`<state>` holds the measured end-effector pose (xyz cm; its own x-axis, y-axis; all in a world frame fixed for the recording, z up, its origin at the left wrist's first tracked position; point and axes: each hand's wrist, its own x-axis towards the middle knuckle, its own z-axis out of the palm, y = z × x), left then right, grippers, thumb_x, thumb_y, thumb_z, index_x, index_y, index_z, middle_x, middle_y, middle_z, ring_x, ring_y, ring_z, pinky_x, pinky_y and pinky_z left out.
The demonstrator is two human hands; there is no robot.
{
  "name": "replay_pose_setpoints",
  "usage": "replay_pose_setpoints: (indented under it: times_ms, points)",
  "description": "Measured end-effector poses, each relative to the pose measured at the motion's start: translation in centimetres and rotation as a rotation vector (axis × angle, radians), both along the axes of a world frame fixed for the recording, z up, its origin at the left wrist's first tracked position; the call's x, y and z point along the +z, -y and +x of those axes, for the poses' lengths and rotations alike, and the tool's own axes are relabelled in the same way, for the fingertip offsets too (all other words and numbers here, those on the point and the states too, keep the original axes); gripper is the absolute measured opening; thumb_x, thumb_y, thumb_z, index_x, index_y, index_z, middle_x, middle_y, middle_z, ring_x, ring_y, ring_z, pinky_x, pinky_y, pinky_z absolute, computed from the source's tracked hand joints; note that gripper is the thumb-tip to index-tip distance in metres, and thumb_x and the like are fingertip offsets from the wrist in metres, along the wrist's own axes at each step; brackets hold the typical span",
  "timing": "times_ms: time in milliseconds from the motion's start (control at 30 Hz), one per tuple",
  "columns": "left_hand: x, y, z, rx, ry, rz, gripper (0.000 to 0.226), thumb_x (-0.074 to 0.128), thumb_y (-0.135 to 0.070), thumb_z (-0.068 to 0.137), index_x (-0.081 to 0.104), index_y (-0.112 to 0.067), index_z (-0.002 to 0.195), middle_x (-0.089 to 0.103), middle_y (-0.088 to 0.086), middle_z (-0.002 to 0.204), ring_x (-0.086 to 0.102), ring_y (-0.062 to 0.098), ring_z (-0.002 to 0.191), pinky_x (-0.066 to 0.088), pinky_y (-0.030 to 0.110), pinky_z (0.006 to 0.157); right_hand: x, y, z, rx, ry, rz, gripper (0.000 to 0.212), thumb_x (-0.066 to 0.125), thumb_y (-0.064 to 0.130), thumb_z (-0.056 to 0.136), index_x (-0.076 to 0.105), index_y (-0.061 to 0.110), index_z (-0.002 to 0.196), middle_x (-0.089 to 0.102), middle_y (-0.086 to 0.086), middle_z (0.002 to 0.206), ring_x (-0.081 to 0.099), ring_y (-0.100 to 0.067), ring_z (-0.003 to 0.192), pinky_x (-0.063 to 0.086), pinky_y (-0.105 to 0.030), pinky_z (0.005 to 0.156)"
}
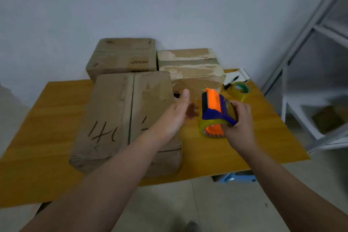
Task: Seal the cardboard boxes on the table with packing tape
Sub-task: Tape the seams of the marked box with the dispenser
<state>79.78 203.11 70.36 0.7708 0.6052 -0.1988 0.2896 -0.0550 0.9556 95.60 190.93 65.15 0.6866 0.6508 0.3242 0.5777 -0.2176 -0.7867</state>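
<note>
**Tape in hand, seam bare**

The near box [128, 118] lies at the table's front left. Its centre seam runs away from me and carries no tape that I can make out. Just right of it, over the table [47, 118], the dispenser [216, 117] sits in my right hand [237, 120], with the fingers curled round its blue frame and clear roll. My left hand [178, 113] reaches toward it, thumb up and fingers loosely spread. The fingers are blurred and hold nothing that I can tell. Behind, by the wall, stand the back left box [122, 56] and the back right box [190, 64], whose top is scuffed pale. A spare roll [242, 90] and a pen [231, 82] lie at the table's far right.

The loose tape end looks like the weak point. I cannot see it, and if it has settled back on the roll, my left fingers must pick for it close to the cutter. The near box also sits close to the front edge, so a hard pull along the seam could drag it toward me. Flaps not pressed flat could be taped with a gap.
</note>
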Motion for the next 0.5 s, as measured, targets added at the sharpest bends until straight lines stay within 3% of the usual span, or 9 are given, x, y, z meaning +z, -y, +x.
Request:
replay_pose_setpoints:
  times_ms: [100,167,233,300,367,433,500]
  points:
    - [2.4,1.0,-2.3,-0.032,0.054,0.083,0.044,0.041,-0.062,0.089,0.062,-0.024,0.094,0.067,-0.011,0.076,0.064,0.004,0.072,0.05,0.015,0.06,2.2,0.7,-3.6,0.038,-0.031,0.095,0.063,0.072,-0.009,0.067,0.046,0.032,0.107,0.047,0.01,0.1,0.049,-0.004,0.089,0.04,-0.005,0.07]
    - [3.7,0.7,-4.4,-0.018,0.093,0.104,0.026,0.047,-0.038,0.097,0.061,-0.017,0.089,0.064,-0.008,0.07,0.061,0.006,0.063,0.049,0.017,0.055,3.4,1.0,-6.2,0.043,-0.065,0.086,0.065,0.075,-0.001,0.068,0.04,0.043,0.101,0.048,0.019,0.097,0.052,0.003,0.089,0.043,-0.011,0.065]
    - [4.9,0.3,-6.9,-0.007,0.115,0.141,0.02,0.048,-0.024,0.098,0.059,-0.015,0.083,0.062,-0.007,0.064,0.058,0.006,0.058,0.046,0.019,0.054,4.4,1.4,-8.6,0.05,-0.004,0.009,0.063,0.079,0.017,0.067,0.035,0.047,0.102,0.048,0.022,0.096,0.054,-0.001,0.089,0.043,-0.018,0.066]
    - [6.1,-0.2,-9.5,0.015,0.091,0.187,0.019,0.049,-0.019,0.097,0.058,-0.013,0.081,0.061,-0.007,0.06,0.056,0.003,0.052,0.044,0.017,0.051,5.5,1.5,-11.2,0.133,0.043,-0.04,0.063,0.076,0.035,0.065,0.034,0.046,0.111,0.05,0.021,0.105,0.054,-0.006,0.097,0.049,-0.028,0.073]
    - [6.9,-0.8,-12.1,0.036,0.027,0.307,0.022,0.048,-0.02,0.097,0.057,-0.012,0.079,0.061,-0.004,0.059,0.053,0.0,0.047,0.041,0.012,0.046,6.1,1.4,-13.7,0.246,0.087,-0.079,0.084,0.075,0.037,0.068,0.026,0.052,0.134,0.045,0.015,0.126,0.052,-0.01,0.11,0.052,-0.035,0.081]
    - [7.2,-1.6,-14.9,0.039,-0.021,0.396,0.025,0.049,-0.02,0.097,0.057,-0.011,0.075,0.06,-0.005,0.056,0.052,-0.001,0.044,0.039,0.01,0.043,6.1,1.1,-16.2,0.337,0.162,-0.145,0.104,0.074,0.028,0.074,0.002,0.06,0.142,0.034,0.014,0.128,0.053,-0.014,0.103,0.055,-0.037,0.073]
    - [7.1,-2.5,-17.7,0.029,-0.078,0.432,0.027,0.048,-0.02,0.097,0.057,-0.012,0.073,0.06,-0.007,0.053,0.053,-0.001,0.043,0.038,0.01,0.043,5.9,0.4,-18.5,0.423,0.245,-0.219,0.102,0.071,0.028,0.08,-0.004,0.065,0.138,0.028,0.012,0.126,0.051,-0.015,0.097,0.054,-0.037,0.069]
